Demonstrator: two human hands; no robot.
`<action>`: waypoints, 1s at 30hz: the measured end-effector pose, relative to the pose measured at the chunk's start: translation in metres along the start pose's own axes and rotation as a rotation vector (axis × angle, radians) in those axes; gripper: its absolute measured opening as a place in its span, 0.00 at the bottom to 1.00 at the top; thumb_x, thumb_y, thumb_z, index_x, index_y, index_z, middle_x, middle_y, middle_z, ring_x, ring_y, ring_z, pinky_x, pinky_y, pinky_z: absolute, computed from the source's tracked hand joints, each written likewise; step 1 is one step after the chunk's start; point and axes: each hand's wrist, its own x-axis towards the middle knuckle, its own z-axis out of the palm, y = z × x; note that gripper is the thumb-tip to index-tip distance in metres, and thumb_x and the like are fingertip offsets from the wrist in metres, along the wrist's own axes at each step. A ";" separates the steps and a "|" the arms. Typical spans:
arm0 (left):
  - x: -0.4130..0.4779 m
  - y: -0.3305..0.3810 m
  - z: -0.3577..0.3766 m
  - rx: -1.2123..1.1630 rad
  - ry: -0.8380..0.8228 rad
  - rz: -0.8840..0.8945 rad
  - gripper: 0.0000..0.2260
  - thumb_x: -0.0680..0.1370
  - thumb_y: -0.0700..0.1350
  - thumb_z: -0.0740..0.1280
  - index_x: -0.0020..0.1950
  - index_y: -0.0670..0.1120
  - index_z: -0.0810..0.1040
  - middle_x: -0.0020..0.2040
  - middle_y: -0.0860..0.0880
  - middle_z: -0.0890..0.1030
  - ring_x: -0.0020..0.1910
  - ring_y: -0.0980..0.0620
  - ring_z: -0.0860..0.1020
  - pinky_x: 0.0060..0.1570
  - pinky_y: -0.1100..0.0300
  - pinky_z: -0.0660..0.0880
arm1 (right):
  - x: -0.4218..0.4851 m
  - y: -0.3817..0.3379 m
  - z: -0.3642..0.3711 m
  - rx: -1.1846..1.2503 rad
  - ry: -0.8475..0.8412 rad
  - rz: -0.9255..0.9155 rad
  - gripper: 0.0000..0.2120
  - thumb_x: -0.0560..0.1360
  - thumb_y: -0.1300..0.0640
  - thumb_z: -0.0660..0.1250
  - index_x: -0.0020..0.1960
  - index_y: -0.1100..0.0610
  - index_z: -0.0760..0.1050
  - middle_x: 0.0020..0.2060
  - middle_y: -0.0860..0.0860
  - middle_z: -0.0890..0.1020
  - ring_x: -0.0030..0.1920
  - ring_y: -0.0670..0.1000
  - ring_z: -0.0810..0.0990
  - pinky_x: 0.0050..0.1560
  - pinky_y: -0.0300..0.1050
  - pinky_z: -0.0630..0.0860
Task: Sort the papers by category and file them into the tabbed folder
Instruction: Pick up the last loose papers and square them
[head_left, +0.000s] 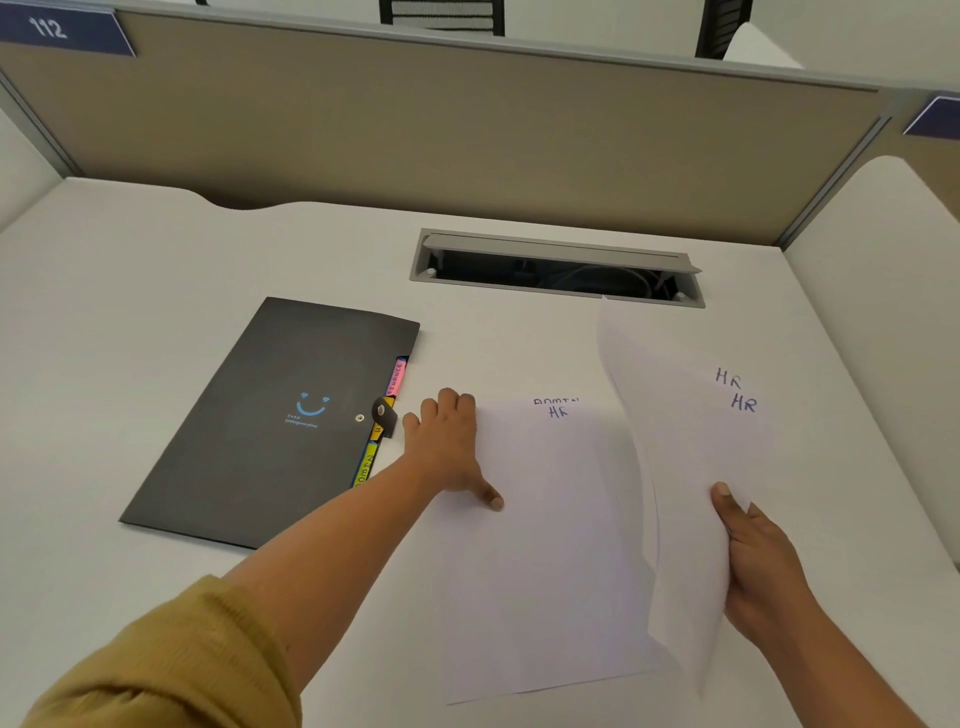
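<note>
Light, limp sheets (685, 467) are pinched at their edge by the right hand (758, 566). The stack (545, 545) is pressed flat under the left hand (447, 447), thumb spread. Sag is expected, so edge grips are advised.

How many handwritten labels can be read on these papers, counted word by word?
HR labels: 3 (two on the sheets held in the right hand, one on the stack that the left hand touches)
ADMIN labels: 1 (on that stack, partly covered)
Total: 4
</note>
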 end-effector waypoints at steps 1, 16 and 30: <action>0.001 0.000 -0.001 0.004 -0.007 -0.004 0.54 0.50 0.71 0.77 0.66 0.47 0.61 0.61 0.49 0.65 0.60 0.45 0.66 0.58 0.49 0.65 | 0.001 0.001 0.000 0.005 0.001 0.002 0.08 0.80 0.53 0.64 0.54 0.54 0.80 0.47 0.49 0.87 0.44 0.48 0.86 0.44 0.46 0.83; -0.013 -0.017 -0.021 -0.351 0.291 0.097 0.09 0.76 0.49 0.69 0.55 0.54 0.77 0.50 0.55 0.81 0.48 0.49 0.77 0.42 0.57 0.72 | 0.012 0.010 -0.010 -0.078 -0.033 -0.069 0.14 0.80 0.53 0.64 0.62 0.56 0.79 0.54 0.53 0.85 0.53 0.54 0.85 0.53 0.51 0.80; -0.030 -0.019 -0.091 -0.719 0.175 0.360 0.13 0.78 0.36 0.65 0.47 0.53 0.84 0.42 0.62 0.83 0.43 0.64 0.81 0.44 0.69 0.76 | 0.020 -0.023 0.022 -0.246 -0.378 -0.257 0.19 0.73 0.55 0.66 0.63 0.57 0.78 0.55 0.51 0.85 0.56 0.52 0.84 0.47 0.37 0.81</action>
